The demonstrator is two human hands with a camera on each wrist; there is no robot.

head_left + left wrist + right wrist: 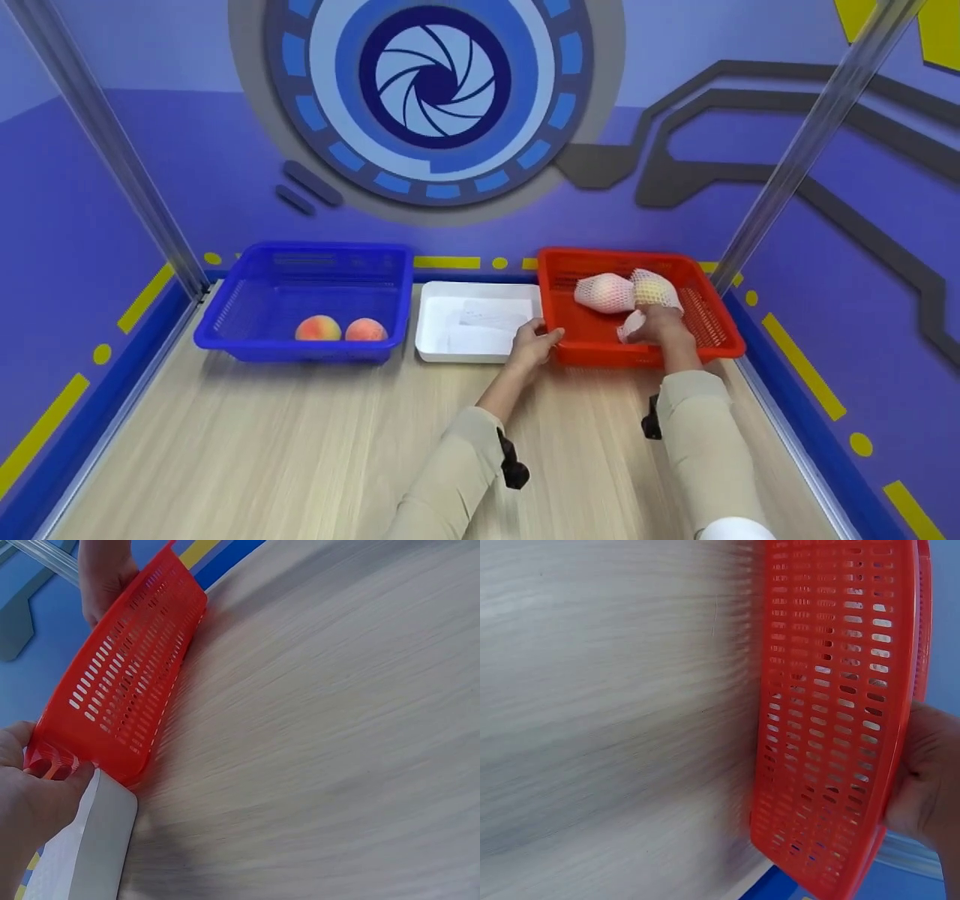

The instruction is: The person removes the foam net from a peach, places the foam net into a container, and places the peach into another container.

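Head view alone plainly shows netted fruit (604, 292) beside the right hand (664, 326), its grip unclear; left hand (533, 346) grips red basket (607, 354).

The right hand (664, 326) reaches over the near wall of a red basket (600, 354), a netted fruit (654, 287) blocking the way just ahead and a second netted fruit (604, 292) standing ahead to its left. Bare basket floor offers passage between that hand and the left hand (534, 346), which grips the near left corner. A white tray (433, 328) crowds the left hand's outer side; farther left, a blue basket (292, 351) gapes upward. Open counter (585, 450) stretches nearer than both hands.
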